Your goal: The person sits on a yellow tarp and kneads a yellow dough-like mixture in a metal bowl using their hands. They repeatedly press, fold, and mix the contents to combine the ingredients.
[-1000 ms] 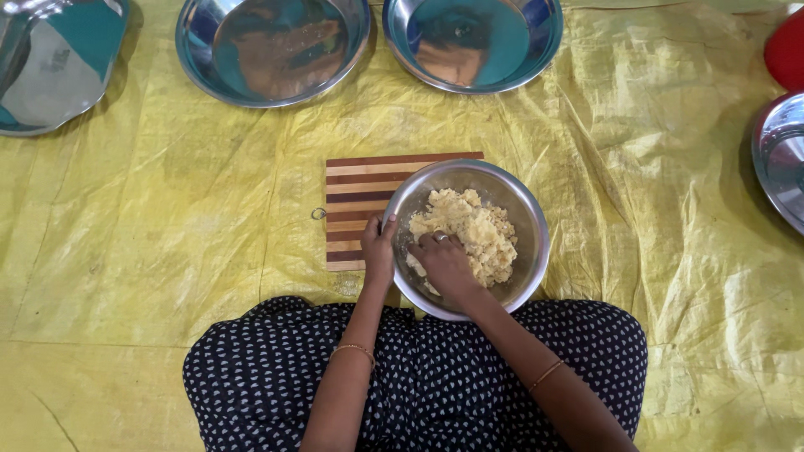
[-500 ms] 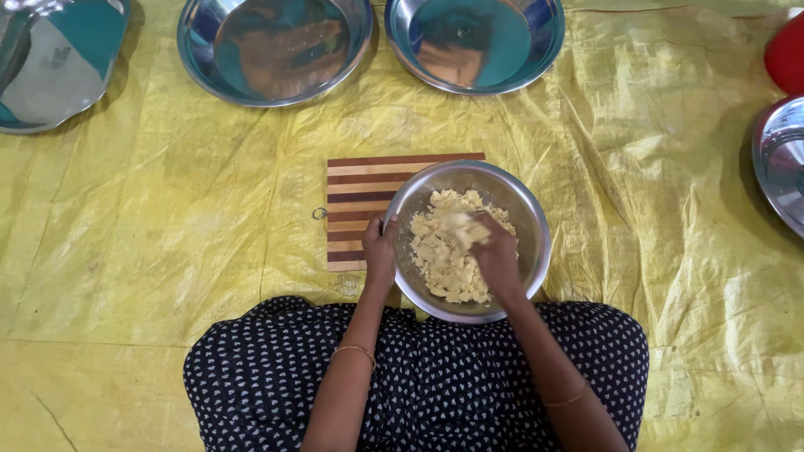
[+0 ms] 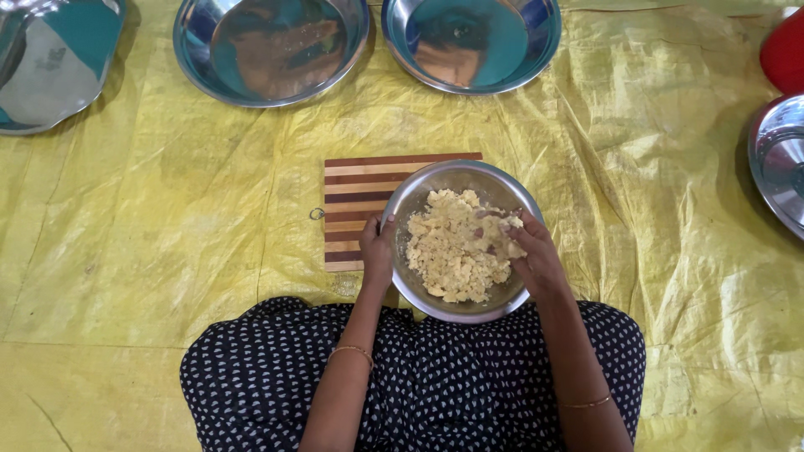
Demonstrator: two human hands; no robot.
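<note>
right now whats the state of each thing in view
round steel bowl: upright on the board, holding crumbly pale yellow dough
left hand: gripping the bowl's rim
right hand: inside the bowl, fingers in the dough
striped wooden cutting board: flat, partly under the bowl
two round steel plates: upright, empty
yellow plastic sheet: spread, wrinkled

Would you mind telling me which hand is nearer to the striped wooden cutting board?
Left. The left hand grips the steel bowl's left rim, right over the cutting board. The right hand is in the crumbly dough on the bowl's far side.
</note>
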